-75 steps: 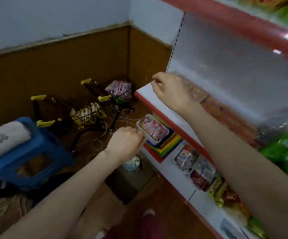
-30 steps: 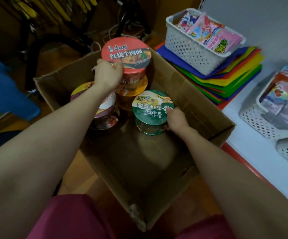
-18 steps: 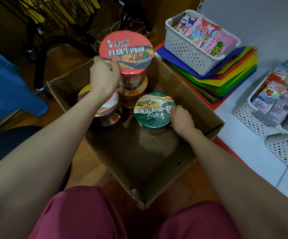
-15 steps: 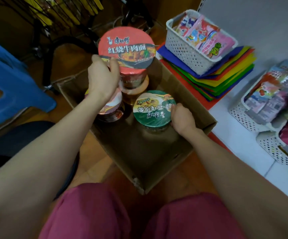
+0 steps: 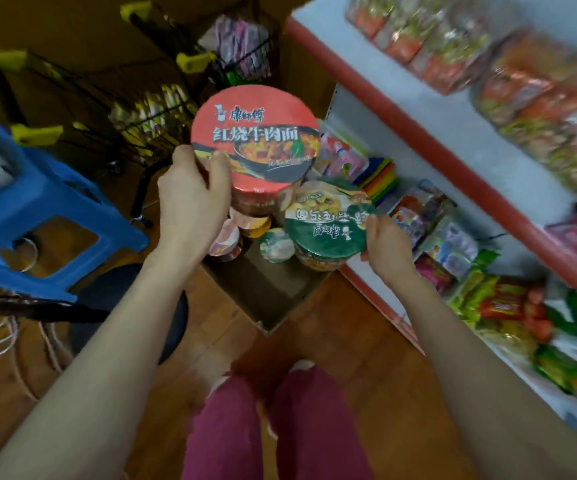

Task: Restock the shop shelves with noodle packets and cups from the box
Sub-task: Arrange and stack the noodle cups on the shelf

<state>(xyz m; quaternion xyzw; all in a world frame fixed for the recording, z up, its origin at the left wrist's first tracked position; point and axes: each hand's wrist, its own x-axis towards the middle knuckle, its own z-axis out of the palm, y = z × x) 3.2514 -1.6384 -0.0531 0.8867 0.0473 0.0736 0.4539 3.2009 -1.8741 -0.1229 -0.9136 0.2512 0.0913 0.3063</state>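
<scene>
Red-lid cup [image 5: 256,133] is up off the box, upright, lid facing the camera, above & slightly left of the green-lid cup [image 5: 328,226]. Left hand [image 5: 190,199] grips it from the near-left: thumb up against the rim, fingers curled round the wall. Green-lid cup hangs lower & to the right, also lifted clear. Right hand [image 5: 387,244] holds it at the right rim, thumb on the lid edge, fingers wrapped underneath. The 2 cups are just beside each other; whether they touch can't be told.

Under them the box [image 5: 273,299] stands open on the wood floor, at the foot of the shelves. At least 3 more cups [image 5: 250,223] sit at its far end. Its near half looks bare; no pkts visible inside.

Right side: upper shelf [image 5: 446,123] carries noodle pkts [image 5: 522,81] along the back, w/ a bare white strip near the red front edge. That is prob. room for cups, though the blur makes this a guess. Lower down, snack baskets [image 5: 446,244] & loose snack bags.

Left side: blue stool [image 5: 38,209] near, wire rack [image 5: 141,109] w/ yellow clips further off.

Progress est.: box looks mostly emptied, so the job seems well along. Left to do: shelve these 2 cups, then the 3 or so in the box.
</scene>
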